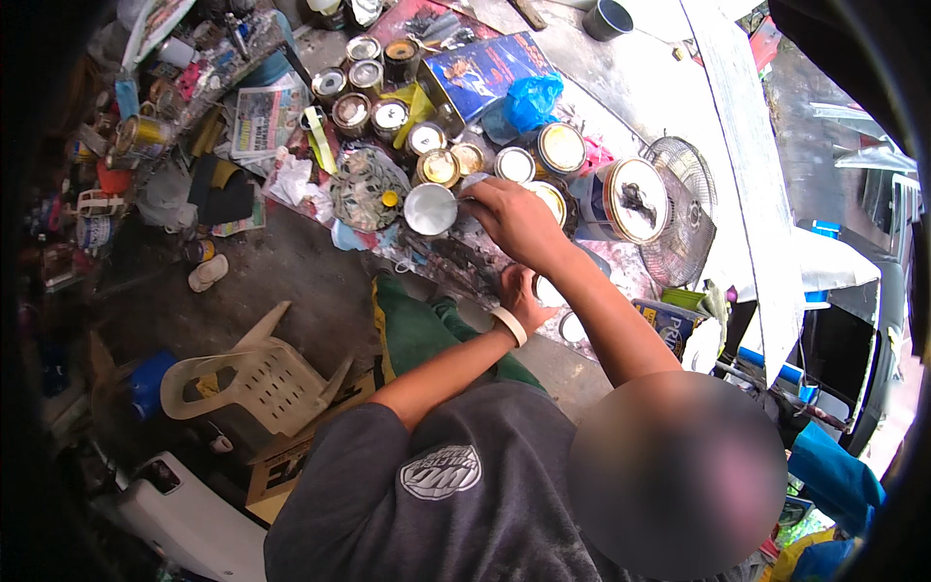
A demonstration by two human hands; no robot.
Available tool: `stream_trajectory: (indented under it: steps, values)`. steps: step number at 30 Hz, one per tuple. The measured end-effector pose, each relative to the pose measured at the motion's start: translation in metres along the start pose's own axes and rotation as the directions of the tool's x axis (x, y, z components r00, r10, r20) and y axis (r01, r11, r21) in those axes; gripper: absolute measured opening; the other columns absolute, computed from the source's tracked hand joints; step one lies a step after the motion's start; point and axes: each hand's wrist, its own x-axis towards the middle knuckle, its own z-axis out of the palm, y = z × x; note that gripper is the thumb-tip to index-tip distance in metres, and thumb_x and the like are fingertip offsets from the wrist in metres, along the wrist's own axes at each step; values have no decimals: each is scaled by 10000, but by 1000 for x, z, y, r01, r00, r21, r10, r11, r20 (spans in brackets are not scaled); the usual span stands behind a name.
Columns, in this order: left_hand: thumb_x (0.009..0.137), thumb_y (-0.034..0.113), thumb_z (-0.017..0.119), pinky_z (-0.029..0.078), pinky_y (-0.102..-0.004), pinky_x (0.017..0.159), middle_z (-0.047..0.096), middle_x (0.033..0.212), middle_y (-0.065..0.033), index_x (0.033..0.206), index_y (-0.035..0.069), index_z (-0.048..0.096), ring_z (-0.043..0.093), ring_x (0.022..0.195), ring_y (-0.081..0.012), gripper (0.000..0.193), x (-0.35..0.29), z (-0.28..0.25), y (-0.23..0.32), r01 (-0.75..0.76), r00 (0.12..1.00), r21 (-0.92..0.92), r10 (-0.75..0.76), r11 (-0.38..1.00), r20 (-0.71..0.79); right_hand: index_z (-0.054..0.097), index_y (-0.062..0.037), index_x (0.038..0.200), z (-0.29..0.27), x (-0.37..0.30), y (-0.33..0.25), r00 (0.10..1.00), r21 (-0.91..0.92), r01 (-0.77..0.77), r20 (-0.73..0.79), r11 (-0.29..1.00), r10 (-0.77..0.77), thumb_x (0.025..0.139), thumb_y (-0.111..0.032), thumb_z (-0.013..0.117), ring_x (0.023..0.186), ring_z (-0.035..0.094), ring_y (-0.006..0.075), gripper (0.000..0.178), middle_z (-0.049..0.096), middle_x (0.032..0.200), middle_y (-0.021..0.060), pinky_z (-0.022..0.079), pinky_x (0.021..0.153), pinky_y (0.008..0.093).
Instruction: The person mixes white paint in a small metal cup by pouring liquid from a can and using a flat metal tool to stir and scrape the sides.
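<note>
L hand is at the near edge of the worktable, fingers + thumb curled round the side of a pale-topped tin. Tin's top is round, whitish, bright; R forearm cuts across part of it, so body + far side n/a, can't tell if that's a lid or contents. R hand is farther in, palm down, fingers bent + close together; small pale bit at the fingertips, too small to ID, can't tell if pinched or just touched. Just L of R hand: silver round tin, dull grey disc face, brighter rim, can't tell if open or lidded. Right behind it, tin w/ yellowish top, stained rim. Camo-type cloth bundle sits left of the silver one; big pail w/ dark smear on its pale top is off to the R, by the fan grille.
</note>
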Motion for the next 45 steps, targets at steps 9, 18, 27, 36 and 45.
stream_trajectory:
  steps: [9, 18, 27, 36, 45]
  values:
    - [626, 184, 873, 466, -470, 954, 542, 1189, -190, 1266, 74, 415, 562, 1110, -389, 794, 18, -125, 31, -180, 939, -144, 213, 973, 270, 652, -64, 1044, -2, -8, -29, 993, -19, -53, -108, 998, 51, 928, -198, 631, 947, 631, 364, 178, 655, 995, 149, 512, 800, 450]
    - [650, 145, 878, 453, -423, 1026, 556, 1265, -169, 1318, 45, 420, 569, 1187, -334, 815, 43, -284, 34, -242, 905, -45, 242, 969, 351, 636, -38, 1049, 14, -42, -63, 827, 333, -351, -328, 875, 456, 950, -184, 607, 912, 628, 394, 178, 656, 944, 197, 493, 769, 445]
    - [662, 128, 871, 447, -418, 1036, 525, 1287, -183, 1352, 31, 376, 550, 1209, -323, 854, 88, -352, -1, -183, 931, 39, 161, 982, 328, 507, -33, 1188, 91, -86, -26, 304, 988, -3, -147, 155, 941, 973, -156, 562, 701, 637, 127, 253, 643, 947, 66, 500, 559, 250]
    - [673, 113, 841, 408, -407, 1075, 491, 1330, -177, 1366, 33, 384, 508, 1255, -306, 834, 128, -344, -29, -286, 885, 4, 262, 958, 385, 513, -95, 1076, 102, -112, -59, 294, 931, 340, 25, -129, 955, 973, -162, 551, 700, 617, 148, 128, 615, 869, 34, 504, 631, 290]
    - [613, 53, 812, 341, -483, 1101, 488, 1369, -192, 1349, 62, 383, 466, 1270, -384, 851, 151, -344, 9, -520, 816, 16, 491, 854, 306, 574, -14, 1068, 43, -87, -163, 243, 842, 90, -537, 533, 808, 989, -136, 569, 743, 624, 111, 145, 639, 876, 39, 492, 660, 263]
